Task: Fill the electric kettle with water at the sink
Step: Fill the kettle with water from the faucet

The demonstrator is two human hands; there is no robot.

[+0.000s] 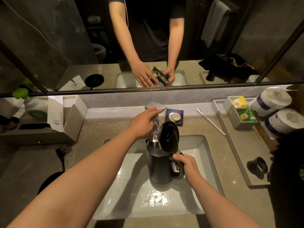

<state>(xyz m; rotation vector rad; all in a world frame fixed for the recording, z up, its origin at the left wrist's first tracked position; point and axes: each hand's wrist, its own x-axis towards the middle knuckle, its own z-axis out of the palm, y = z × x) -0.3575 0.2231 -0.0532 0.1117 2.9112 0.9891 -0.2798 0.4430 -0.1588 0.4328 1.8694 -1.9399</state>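
Note:
A dark grey electric kettle is held upright over the white sink, its black lid flipped open. My right hand grips the kettle's handle. Water runs from the metal faucet into the kettle's mouth. My left hand rests on the faucet's flat lever, fingers laid over it. Droplets glisten on the basin floor below the kettle.
The kettle's round black base and cord lie on the counter at left. A soap dish and a toothbrush sit behind the sink. A tray with tea bags, toilet rolls and a black holder stands at right. A mirror rises behind.

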